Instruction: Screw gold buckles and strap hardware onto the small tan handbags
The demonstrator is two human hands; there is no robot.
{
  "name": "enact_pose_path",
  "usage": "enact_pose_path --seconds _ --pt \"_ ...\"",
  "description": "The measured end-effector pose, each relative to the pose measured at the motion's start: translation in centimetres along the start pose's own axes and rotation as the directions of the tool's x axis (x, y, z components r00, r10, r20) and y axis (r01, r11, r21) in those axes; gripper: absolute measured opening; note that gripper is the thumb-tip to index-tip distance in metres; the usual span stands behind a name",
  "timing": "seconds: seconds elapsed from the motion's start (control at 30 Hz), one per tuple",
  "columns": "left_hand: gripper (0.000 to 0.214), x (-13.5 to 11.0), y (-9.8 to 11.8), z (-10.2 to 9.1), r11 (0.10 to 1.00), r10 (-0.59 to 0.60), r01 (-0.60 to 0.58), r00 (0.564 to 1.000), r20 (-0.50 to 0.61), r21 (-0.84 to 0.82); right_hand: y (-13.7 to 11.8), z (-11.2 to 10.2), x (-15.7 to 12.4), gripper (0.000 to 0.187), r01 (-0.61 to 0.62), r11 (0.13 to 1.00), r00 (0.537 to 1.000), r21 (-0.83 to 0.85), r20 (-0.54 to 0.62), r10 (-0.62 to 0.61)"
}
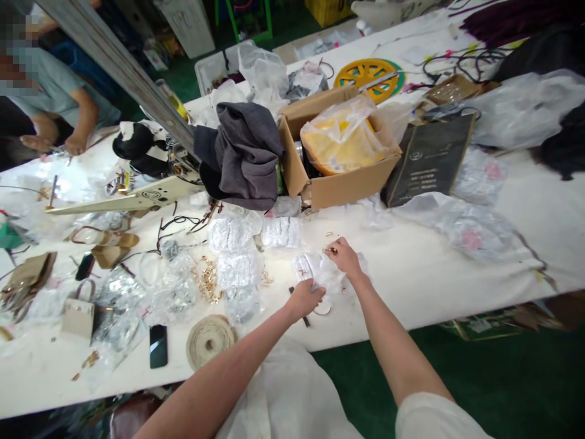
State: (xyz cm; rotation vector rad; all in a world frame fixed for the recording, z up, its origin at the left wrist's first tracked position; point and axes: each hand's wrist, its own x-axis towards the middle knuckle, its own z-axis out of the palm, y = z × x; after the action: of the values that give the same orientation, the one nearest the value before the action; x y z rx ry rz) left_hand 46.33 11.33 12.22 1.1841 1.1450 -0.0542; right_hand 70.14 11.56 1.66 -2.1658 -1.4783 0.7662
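My right hand (346, 258) is closed around small gold metal fittings (332, 250), which show at its fingertips above the table. A clear plastic bag (336, 281) with white contents lies flat below it. Nearer to me, my left hand (307, 300) rests at the bag's near edge, with fingers and thumb drawn together on the plastic. One small gold fitting lies on the bag's left part. A narrow dark strip (306, 319) is partly covered by my left hand, and a thin ring-like piece (322, 310) lies beside it.
Wrapped white packets (237, 270) and a gold fittings pile (208, 279) lie to the left, with a webbing roll (210, 341) and phone (158, 346) nearer. Behind stand a cardboard box (354, 183) and black bag (429, 161). Another person (68, 100) works at far left.
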Motion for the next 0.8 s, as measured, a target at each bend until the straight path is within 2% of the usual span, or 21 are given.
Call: enact_pose_path --seconds 0.23,0.3,0.4,0.47,0.53,0.63,0.73,0.8 --pt "0.023 -0.4 -0.1 -0.2 1.000 0.001 -0.001 1.000 0.003 -0.023 0.6 -0.1 -0.3 0.008 -0.071 0.989 0.992 0.130 -0.094 0.084" --pt "0.023 -0.7 0.0 -0.2 0.999 -0.001 0.002 1.000 0.011 -0.032 0.7 -0.3 -0.2 0.015 -0.112 0.982 0.981 0.149 -0.139 0.133" --pt "0.020 -0.9 0.3 -0.3 0.999 -0.001 0.002 0.999 0.032 -0.048 0.3 -1.1 0.1 0.037 -0.183 0.967 0.952 0.179 -0.212 0.219" --pt "0.017 -1.0 0.5 -0.5 0.998 -0.005 0.007 0.999 0.039 -0.058 -0.6 -1.7 0.4 0.042 -0.184 0.962 0.949 0.204 -0.219 0.228" --pt "0.014 -1.1 0.5 -0.6 0.998 -0.010 0.013 0.999 0.037 -0.068 -2.1 -2.0 0.6 0.039 -0.125 0.964 0.973 0.235 -0.161 0.165" --pt "0.011 -1.3 -0.2 -0.8 0.996 -0.031 0.032 0.999 0.010 -0.081 -5.5 -1.0 1.0 0.030 0.007 0.955 0.999 0.297 0.036 -0.018" --pt "0.010 -1.5 -1.2 -1.3 0.992 -0.088 0.083 0.995 -0.050 -0.094 -9.7 1.6 1.0 0.023 0.091 0.943 0.957 0.320 0.235 -0.172" --pt "0.012 -1.5 -1.8 -1.9 0.988 -0.123 0.114 0.989 -0.086 -0.109 -12.4 3.8 0.9 0.018 0.125 0.950 0.921 0.286 0.322 -0.218"
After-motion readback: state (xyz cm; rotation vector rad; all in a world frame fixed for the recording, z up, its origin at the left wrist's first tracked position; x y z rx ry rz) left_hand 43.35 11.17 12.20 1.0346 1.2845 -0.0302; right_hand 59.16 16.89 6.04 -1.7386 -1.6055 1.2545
